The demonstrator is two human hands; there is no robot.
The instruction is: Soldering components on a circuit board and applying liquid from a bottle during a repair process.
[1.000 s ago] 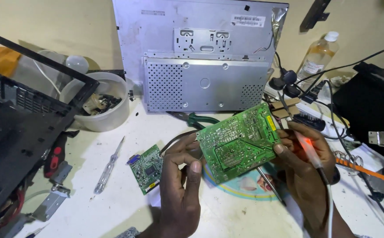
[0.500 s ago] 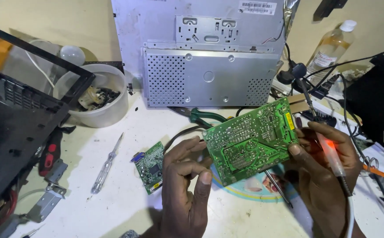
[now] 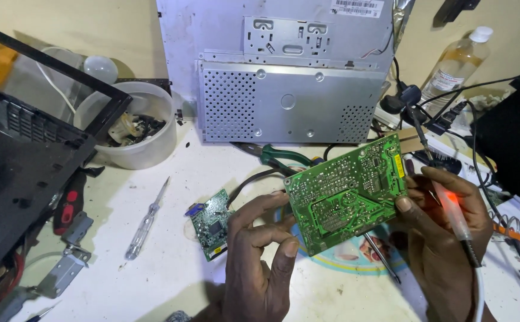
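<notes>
Green circuit board (image 3: 346,191) held up over bench, solder side to camera.
Left hand (image 3: 257,262) pinches its 7 o'clock corner; right hand (image 3: 445,232) grips the 3 o'clock edge, fingers also wrapped round a glowing soldering iron (image 3: 454,214).

Even, fairly bright overhead light, soft shadows beneath the hands (mild wide-angle bending at the edges), sharp focus.

White label (image 3: 357,6) atop grey panel (image 3: 290,101)

Your white bench (image 3: 176,262) is pretty cluttered: screwdriver (image 3: 145,220), small board (image 3: 211,225), tub (image 3: 135,128) of bits, green pliers (image 3: 284,157), bottle (image 3: 454,62), and the metal monitor back (image 3: 284,77) propped behind.
</notes>
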